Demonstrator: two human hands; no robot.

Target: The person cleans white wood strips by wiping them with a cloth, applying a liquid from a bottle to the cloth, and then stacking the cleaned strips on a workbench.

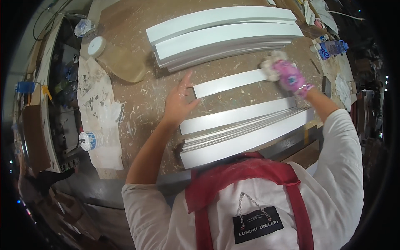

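Note:
A single white strip (233,82) lies across the middle of the worktable, its right end partly covered. My left hand (179,100) is bare and open, fingers spread around the left end of this strip; I cannot tell whether they touch it. In a pink patterned glove, my right hand (290,77) is closed on a whitish cloth (271,67), which rests at the strip's right end and is slightly blurred. Closer to me lie another white strip (237,116) and a row of narrow strips on edge, with a wider white strip (246,139) in front.
Beyond my hands is a stack of curved white boards (229,37). A plastic jar of yellowish liquid (121,60) lies on its side at the left, near a stained paper sheet (98,108) and a white tub (91,141). A water bottle (333,49) lies at the right of the worktable (146,100).

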